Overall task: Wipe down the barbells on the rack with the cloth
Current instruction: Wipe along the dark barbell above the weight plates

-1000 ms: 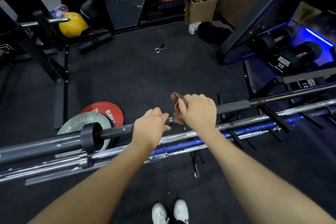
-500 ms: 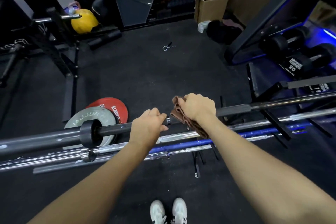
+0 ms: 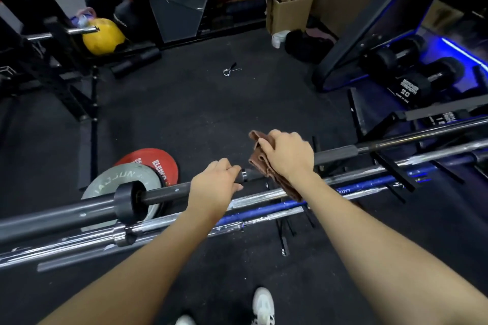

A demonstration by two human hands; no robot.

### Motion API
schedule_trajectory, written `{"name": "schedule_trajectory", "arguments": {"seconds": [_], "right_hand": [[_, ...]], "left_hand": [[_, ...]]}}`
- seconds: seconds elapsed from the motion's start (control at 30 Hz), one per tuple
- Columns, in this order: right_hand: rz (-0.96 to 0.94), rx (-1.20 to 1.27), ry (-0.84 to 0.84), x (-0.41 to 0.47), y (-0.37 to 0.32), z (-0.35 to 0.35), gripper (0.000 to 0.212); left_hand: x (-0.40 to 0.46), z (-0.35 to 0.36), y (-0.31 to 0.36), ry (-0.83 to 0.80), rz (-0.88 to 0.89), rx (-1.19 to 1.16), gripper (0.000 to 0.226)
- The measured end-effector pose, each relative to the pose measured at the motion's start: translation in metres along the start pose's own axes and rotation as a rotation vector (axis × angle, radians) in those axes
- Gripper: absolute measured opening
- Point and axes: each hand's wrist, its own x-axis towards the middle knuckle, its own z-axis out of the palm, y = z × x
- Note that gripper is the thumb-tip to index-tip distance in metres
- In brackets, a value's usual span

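Several barbells lie side by side across a low black rack (image 3: 390, 169). The top one is a dark grey barbell (image 3: 163, 194) with a thick collar at the left. My left hand (image 3: 215, 183) grips its shaft near the middle. Just to the right, my right hand (image 3: 286, 155) holds a brown cloth (image 3: 260, 158) wrapped over the same bar, with a tail of cloth hanging down behind my wrist. Below lie a chrome barbell (image 3: 261, 196) and a blue barbell (image 3: 369, 183).
A grey plate (image 3: 105, 182) and a red plate (image 3: 155, 159) lie on the black rubber floor behind the bars. A spring collar (image 3: 230, 70) lies further out. Dumbbells (image 3: 422, 79) sit on a rack at right, a squat stand (image 3: 66, 82) at left, a cardboard box (image 3: 289, 9) at the back.
My right hand with the cloth has slid slightly right along the dark bar, widening the gap to my left hand. The left hand keeps its grip. The camera view shifted a little.
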Motion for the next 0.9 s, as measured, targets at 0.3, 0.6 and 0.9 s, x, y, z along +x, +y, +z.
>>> {"name": "schedule_trajectory", "arguments": {"seconds": [0.3, 0.6, 0.9], "right_hand": [[0.128, 0.126, 0.293, -0.033, -0.036, 0.023, 0.038], [-0.098, 0.311, 0.356, -0.07, -0.124, 0.048, 0.016], [-0.221, -0.048, 0.289, -0.071, -0.109, 0.056, 0.041]], "left_hand": [[-0.031, -0.005, -0.06, 0.053, 0.042, -0.013, 0.051], [-0.054, -0.023, -0.113, 0.015, 0.022, 0.07, 0.048], [-0.053, -0.018, -0.107, -0.007, 0.019, 0.038, 0.038]]}}
